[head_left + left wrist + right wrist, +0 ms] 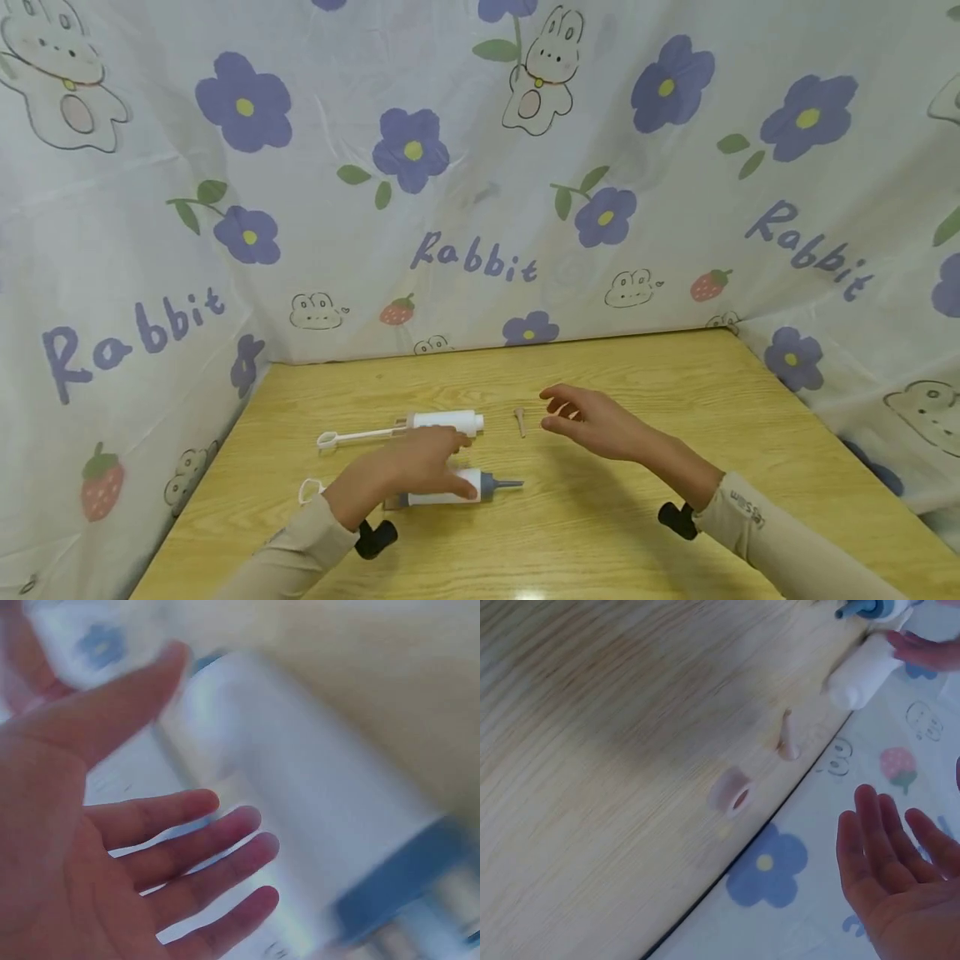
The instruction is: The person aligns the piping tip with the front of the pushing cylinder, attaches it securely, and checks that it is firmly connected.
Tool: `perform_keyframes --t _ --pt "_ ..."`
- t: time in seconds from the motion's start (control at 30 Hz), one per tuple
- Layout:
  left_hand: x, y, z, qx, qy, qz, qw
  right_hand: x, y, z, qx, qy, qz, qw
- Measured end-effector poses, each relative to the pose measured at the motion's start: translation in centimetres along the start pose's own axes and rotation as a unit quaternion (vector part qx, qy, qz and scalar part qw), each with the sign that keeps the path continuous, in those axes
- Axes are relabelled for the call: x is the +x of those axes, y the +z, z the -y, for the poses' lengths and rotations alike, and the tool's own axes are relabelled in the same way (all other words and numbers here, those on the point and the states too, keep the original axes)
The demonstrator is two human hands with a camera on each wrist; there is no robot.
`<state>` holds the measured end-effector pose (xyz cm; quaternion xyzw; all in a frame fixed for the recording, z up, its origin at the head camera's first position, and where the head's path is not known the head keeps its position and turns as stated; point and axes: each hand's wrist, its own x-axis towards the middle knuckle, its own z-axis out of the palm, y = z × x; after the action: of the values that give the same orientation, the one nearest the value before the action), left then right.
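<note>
Above the near white tube with a grey tip (504,483), my left hand (408,467) hangs with its fingers spread. In the left wrist view, a blurred white tube with blue-grey ends (300,780) lies beyond the open left hand (150,825); whether they touch I cannot tell. Farther back is a second white tube (450,422) with a ring-handled plunger (367,434). My right hand (600,425), loosely bent and holding nothing, is just right of a small pinkish nozzle (521,421). The right wrist view shows this nozzle (788,739) beside a pink ring (731,792).
A wooden table (600,550) carries the parts. Behind it and at both sides hangs a white cloth (480,200) printed with flowers, rabbits and strawberries. The near tube's ring handle (309,490) sticks out left of my left wrist.
</note>
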<state>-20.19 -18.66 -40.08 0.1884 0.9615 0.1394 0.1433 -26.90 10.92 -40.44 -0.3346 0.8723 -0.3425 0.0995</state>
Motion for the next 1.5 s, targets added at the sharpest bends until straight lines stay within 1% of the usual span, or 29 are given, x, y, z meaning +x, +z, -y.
perform_keyframes --t 0.07,0.1,0.13,0.2,0.27,0.3,0.37,0.43,0.47,0.57,0.6,0.67,0.73,0.8,0.9,0.93,0.97,1.03,1.13,1.2,1.23,1.27,1.33,1.37,1.4,1.43,1.47,1.5 --pt "0.7 -1.7 -0.3 -0.006 0.003 -0.025 0.9997 0.4 -0.6 -0.6 -0.015 0.017 -0.004 0.9997" --pt "1.4 -2.5 -0.6 0.0 0.009 -0.039 0.9992 0.7 -0.9 -1.0 -0.026 0.026 -0.004 0.9993" --pt "2.3 -3.1 -0.9 0.011 0.018 -0.05 0.9985 1.1 -1.2 -1.5 -0.038 0.036 -0.001 0.9986" --pt "4.4 -3.8 -1.7 0.054 0.041 -0.057 0.996 1.8 -1.5 -2.4 -0.07 0.05 0.012 0.9962" --pt "7.0 -3.6 -2.6 0.118 0.061 -0.054 0.9897 2.7 -1.3 -3.2 -0.104 0.066 0.032 0.9919" --pt "8.2 -3.2 -3.1 0.151 0.067 -0.045 0.9852 3.1 -1.0 -3.5 -0.122 0.071 0.042 0.9891" --pt "10.4 -2.3 -3.8 0.219 0.074 -0.028 0.9724 3.7 -0.2 -3.9 -0.152 0.077 0.058 0.9836" --pt "11.9 -1.2 -4.2 0.277 0.077 -0.015 0.9575 4.0 0.6 -4.1 -0.176 0.083 0.065 0.9788" --pt "12.5 -0.7 -4.4 0.302 0.081 -0.013 0.9498 4.0 1.0 -4.1 -0.188 0.083 0.064 0.9767" --pt "13.5 0.7 -4.6 0.367 0.091 -0.013 0.9256 3.7 2.0 -4.0 -0.214 0.076 0.05 0.9727" --pt "13.7 1.1 -4.7 0.383 0.095 -0.013 0.919 3.6 2.3 -4.1 -0.221 0.071 0.044 0.9717" --pt "14.0 1.6 -4.9 0.405 0.099 -0.015 0.909 3.3 2.6 -4.2 -0.235 0.064 0.028 0.9695" --pt "14.2 1.9 -5.0 0.423 0.098 -0.01 0.901 3.0 2.7 -4.3 -0.244 0.062 0.015 0.9676" --pt "14.3 2.1 -5.1 0.434 0.097 -0.007 0.8954 2.9 2.7 -4.4 -0.245 0.066 0.006 0.9673" --pt "14.4 2.3 -4.9 0.459 0.094 -0.004 0.8832 3.0 2.7 -4.5 -0.239 0.067 -0.003 0.9687" --pt "14.4 2.3 -4.8 0.463 0.091 -0.003 0.8815 3.1 2.7 -4.6 -0.234 0.065 -0.004 0.97" --pt "14.4 2.3 -4.6 0.463 0.087 -0.001 0.8822 3.2 2.7 -4.6 -0.229 0.062 -0.005 0.9714" --pt "14.3 2.1 -4.3 0.451 0.078 0.001 0.8892 3.2 2.8 -4.7 -0.22 0.055 -0.009 0.9739" --pt "13.8 1.4 -4.1 0.411 0.061 -0.005 0.9096 3.1 2.4 -4.5 -0.184 0.058 -0.02 0.981" --pt "13.1 0.6 -4.1 0.378 0.048 -0.021 0.9245 2.9 1.8 -4.0 -0.15 0.048 -0.037 0.9868" --pt "12.5 0.1 -4.1 0.364 0.043 -0.034 0.9298 2.7 1.4 -3.7 -0.128 0.038 -0.047 0.9899" --pt "11.9 -0.4 -4.0 0.347 0.04 -0.053 0.9356 2.6 1.0 -3.2 -0.105 0.031 -0.057 0.9924" --pt "10.3 -1.4 -3.8 0.291 0.044 -0.109 0.9494 2.3 0.1 -2.3 -0.06 0.004 -0.081 0.9949" --pt "9.5 -1.9 -3.7 0.247 0.05 -0.142 0.9572 2.2 -0.3 -1.8 -0.034 -0.006 -0.092 0.9952" --pt "8.6 -2.4 -3.5 0.203 0.061 -0.176 0.9614 2.1 -0.7 -1.3 -0.006 -0.013 -0.102 0.9947" --pt "7.9 -2.7 -3.2 0.156 0.073 -0.209 0.9627 2.0 -1.1 -0.8 0.022 -0.02 -0.112 0.9932" --pt "7.1 -3.0 -3.0 0.107 0.086 -0.24 0.9609 1.8 -1.4 -0.4 0.05 -0.025 -0.121 0.991" --pt "6.5 -3.3 -2.7 0.062 0.095 -0.265 0.9576 1.7 -1.7 -0.2 0.076 -0.031 -0.128 0.9883"
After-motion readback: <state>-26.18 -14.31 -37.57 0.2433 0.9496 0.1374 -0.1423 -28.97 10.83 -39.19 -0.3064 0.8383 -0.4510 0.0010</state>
